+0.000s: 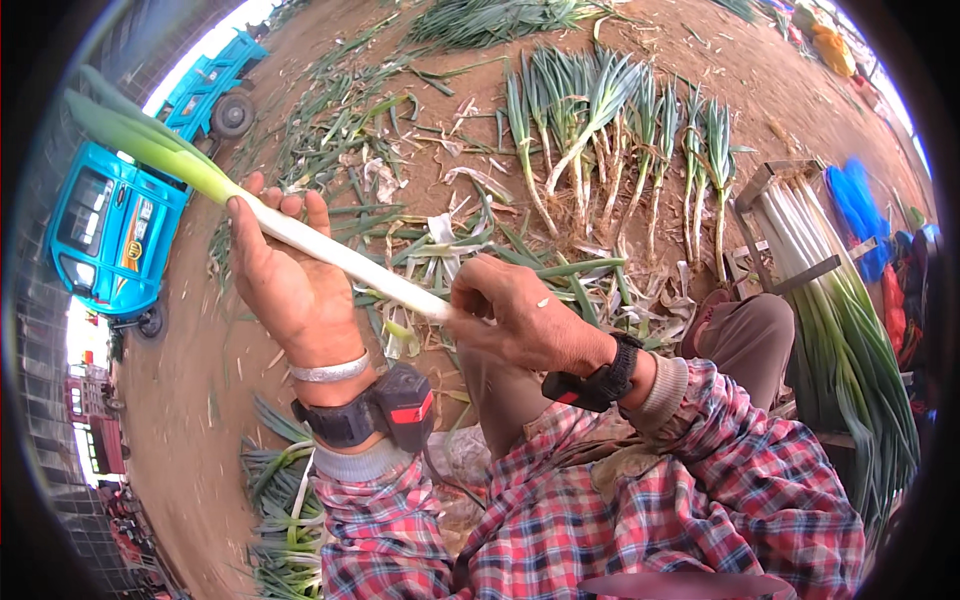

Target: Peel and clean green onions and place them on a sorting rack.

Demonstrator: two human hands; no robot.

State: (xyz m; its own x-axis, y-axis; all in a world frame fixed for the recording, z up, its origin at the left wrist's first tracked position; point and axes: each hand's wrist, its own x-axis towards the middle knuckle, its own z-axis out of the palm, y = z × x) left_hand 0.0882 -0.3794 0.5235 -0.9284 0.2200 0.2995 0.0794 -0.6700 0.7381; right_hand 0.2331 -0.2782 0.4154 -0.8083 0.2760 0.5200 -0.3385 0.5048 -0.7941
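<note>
- Here, the left hand [290, 290] grips a long leek [300, 237] mid-stalk, held above the leaf-strewn ground [200, 390].
- The right hand [525, 320] fingers pinch its white end.
- Likely peeling; next needs a steady pull.

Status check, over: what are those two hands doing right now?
Left hand gripping the leek mid-stalk. Right hand pinching its white root end. Leek held clear above the dirt; nothing blocking. Trimmed leaves litter the ground below.
</note>
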